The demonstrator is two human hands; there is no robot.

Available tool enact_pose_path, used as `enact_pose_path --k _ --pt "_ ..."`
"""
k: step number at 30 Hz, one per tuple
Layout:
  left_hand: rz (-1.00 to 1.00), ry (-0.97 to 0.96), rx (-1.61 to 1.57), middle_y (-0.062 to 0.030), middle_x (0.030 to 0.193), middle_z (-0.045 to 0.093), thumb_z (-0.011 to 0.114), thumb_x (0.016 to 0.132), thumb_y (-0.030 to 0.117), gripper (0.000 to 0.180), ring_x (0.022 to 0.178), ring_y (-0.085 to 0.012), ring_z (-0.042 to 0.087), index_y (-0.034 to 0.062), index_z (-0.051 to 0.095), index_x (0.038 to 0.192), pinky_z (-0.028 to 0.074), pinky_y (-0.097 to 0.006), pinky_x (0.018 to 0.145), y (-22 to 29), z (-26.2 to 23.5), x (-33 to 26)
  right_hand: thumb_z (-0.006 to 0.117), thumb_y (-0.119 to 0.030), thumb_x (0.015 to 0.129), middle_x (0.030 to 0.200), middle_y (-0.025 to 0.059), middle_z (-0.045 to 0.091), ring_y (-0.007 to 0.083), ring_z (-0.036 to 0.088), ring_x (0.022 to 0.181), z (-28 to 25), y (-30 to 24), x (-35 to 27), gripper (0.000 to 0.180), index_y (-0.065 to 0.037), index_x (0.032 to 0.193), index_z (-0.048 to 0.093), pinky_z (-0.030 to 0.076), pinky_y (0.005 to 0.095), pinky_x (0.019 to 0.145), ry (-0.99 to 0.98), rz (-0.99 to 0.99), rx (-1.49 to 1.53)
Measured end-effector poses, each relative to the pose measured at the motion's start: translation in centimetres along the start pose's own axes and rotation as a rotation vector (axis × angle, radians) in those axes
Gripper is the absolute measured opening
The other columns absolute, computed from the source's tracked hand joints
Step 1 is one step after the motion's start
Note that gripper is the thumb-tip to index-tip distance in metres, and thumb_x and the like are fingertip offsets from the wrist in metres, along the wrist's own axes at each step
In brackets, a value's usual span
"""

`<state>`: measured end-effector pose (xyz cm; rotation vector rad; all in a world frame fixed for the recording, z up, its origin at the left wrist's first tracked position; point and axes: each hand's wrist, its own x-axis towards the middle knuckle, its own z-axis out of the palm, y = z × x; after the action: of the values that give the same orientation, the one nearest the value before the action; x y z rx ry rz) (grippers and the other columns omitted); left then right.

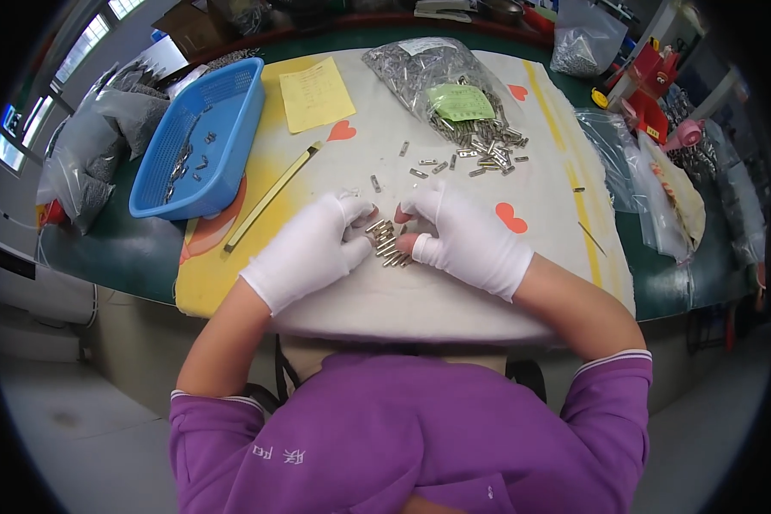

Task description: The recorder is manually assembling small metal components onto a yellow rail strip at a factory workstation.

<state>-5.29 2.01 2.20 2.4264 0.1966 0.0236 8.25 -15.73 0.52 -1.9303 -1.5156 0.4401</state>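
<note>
My left hand (308,250) and my right hand (471,236) wear white gloves that leave the fingertips bare. Between them lies a slanting row of small silvery metal pieces (388,243), low on the white cloth. Curled inward, the fingers and thumb of my left hand press on the row's left side. From the other side, my right thumb and fingertips bear on the same pieces. Just beyond my hands, one loose metal piece (375,182) rests on the cloth. Farther back, a heap of such pieces (488,146) spills from a clear plastic bag (403,73).
A blue plastic basket (253,128) with a few metal pieces stands at left. Near it lie a yellow cutter knife (274,195) and a yellow paper sheet (317,94). Filled plastic bags (86,158) sit at the far left. Clear bags (612,163) lie on the right.
</note>
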Motion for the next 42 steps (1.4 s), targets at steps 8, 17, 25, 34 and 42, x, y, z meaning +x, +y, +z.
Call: enact_pose_path --k 8,17,25,34,42 --pt "0.161 0.044 0.128 -0.0182 0.106 0.060 0.079 0.074 0.018 0.048 0.099 -0.0360 0.060 -0.0012 0.060 0.114 0.050 -0.040 0.087 -0.7 0.1 -0.4 0.057 -0.003 0.090 0.111 0.0142 0.063 0.0224 0.063 0.106 1.2 0.1 -0.2 0.040 -0.004 0.130 0.057 0.050 0.0327 0.095 0.125 0.038 0.327" --pt "0.149 0.064 0.037 -0.0149 0.102 0.061 0.077 0.077 0.017 0.037 0.095 -0.0329 0.061 0.0016 0.064 0.107 0.050 -0.039 0.084 -1.9 0.8 0.5 0.069 -0.004 0.081 0.090 0.0140 0.064 0.0342 0.062 0.084 0.2 0.8 -0.3 0.014 -0.006 0.094 0.067 0.050 0.0409 0.072 0.110 -0.202 -0.273" --pt "0.220 0.097 0.024 -0.0153 0.099 0.060 0.078 0.076 0.016 0.036 0.090 -0.0328 0.060 0.0011 0.064 0.106 0.050 -0.039 0.081 -2.6 0.8 0.4 0.072 -0.006 0.081 0.090 0.0108 0.065 0.0284 0.064 0.086 -1.2 -0.4 -3.1 0.013 -0.006 0.093 0.069 0.052 0.0353 0.075 -0.076 -0.001 -0.076" --pt "0.161 0.060 -0.034 -0.0169 0.100 0.058 0.082 0.072 0.018 0.039 0.089 -0.0298 0.060 -0.0005 0.064 0.101 0.050 -0.037 0.082 -2.6 0.6 -0.2 0.061 -0.024 0.098 0.122 0.0131 0.057 0.0247 0.059 0.116 0.9 -1.5 -1.3 0.034 -0.006 0.126 0.058 0.048 0.0377 0.100 0.118 0.094 0.169" --pt "0.189 0.082 -0.033 -0.0179 0.102 0.059 0.083 0.070 0.017 0.041 0.091 -0.0321 0.059 -0.0029 0.063 0.099 0.050 -0.039 0.083 -2.7 0.6 0.1 0.040 -0.045 0.106 0.131 0.0104 0.054 0.0166 0.051 0.121 5.2 -2.4 0.6 0.059 0.000 0.144 0.043 0.040 0.0302 0.104 0.299 0.119 0.995"
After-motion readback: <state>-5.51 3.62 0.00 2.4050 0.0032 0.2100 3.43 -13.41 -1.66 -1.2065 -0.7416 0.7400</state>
